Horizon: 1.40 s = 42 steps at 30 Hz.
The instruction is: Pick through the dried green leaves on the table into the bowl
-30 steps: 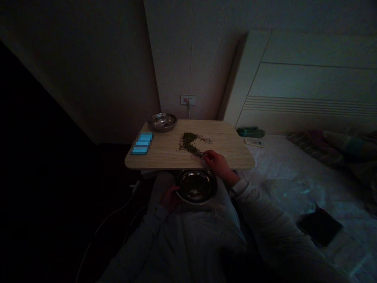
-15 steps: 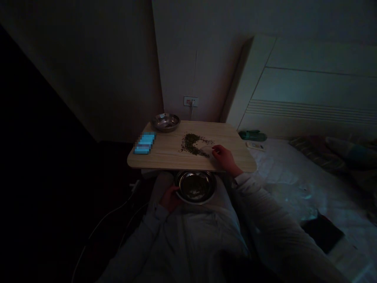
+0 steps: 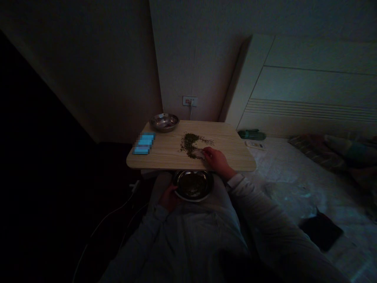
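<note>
My left hand grips the rim of a shiny metal bowl on my lap, below the table's front edge. Dark small bits lie in that bowl. Over the small wooden table, my right hand is closed, its fingertips pinching a pale, thin, see-through flat piece. The piece touches the lower end of a curved, scattered pile of small green-brown grains or dried bits; the dim light hides their exact kind.
A second metal bowl stands at the table's back left corner, with a lit phone in front of it. On the bed at right lie a green bottle, a white remote and a dark flat item. A white cable runs along the left.
My right hand has moved left with the pale flat piece, pushing the lower bits of the pile leftward. The left hand keeps its hold on the bowl.
</note>
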Tool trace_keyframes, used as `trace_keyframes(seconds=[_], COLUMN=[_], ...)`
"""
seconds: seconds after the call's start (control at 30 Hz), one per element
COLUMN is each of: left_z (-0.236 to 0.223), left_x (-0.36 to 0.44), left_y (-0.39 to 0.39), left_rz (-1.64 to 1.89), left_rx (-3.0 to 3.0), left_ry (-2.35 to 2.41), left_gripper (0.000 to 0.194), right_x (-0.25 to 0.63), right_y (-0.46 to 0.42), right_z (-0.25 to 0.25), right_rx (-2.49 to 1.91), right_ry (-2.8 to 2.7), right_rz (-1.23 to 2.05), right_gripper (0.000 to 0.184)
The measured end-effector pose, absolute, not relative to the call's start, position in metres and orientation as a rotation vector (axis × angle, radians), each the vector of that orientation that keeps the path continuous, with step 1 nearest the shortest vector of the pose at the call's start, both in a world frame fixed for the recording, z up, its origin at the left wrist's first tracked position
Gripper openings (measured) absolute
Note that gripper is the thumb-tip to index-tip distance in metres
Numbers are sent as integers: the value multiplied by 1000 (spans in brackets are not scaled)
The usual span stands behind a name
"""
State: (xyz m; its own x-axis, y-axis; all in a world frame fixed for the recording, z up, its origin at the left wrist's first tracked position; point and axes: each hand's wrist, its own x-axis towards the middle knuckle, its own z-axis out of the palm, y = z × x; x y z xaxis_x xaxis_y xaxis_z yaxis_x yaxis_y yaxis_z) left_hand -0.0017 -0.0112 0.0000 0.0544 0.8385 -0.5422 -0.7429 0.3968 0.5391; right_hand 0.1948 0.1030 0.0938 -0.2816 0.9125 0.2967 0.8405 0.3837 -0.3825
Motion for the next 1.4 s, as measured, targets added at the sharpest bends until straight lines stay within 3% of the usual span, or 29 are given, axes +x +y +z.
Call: trace_keyframes(seconds=[1.4], left_z=[7], left_x=[-2], left_y=[-11], left_rz=[1254], left_rx=[57], left_ry=[1020], left_gripper=[20], right_x=[184], right_y=[71], right_z=[92], right_rx=[-1278], right_ry=[-2422], right_rz=[134], right_gripper=[25])
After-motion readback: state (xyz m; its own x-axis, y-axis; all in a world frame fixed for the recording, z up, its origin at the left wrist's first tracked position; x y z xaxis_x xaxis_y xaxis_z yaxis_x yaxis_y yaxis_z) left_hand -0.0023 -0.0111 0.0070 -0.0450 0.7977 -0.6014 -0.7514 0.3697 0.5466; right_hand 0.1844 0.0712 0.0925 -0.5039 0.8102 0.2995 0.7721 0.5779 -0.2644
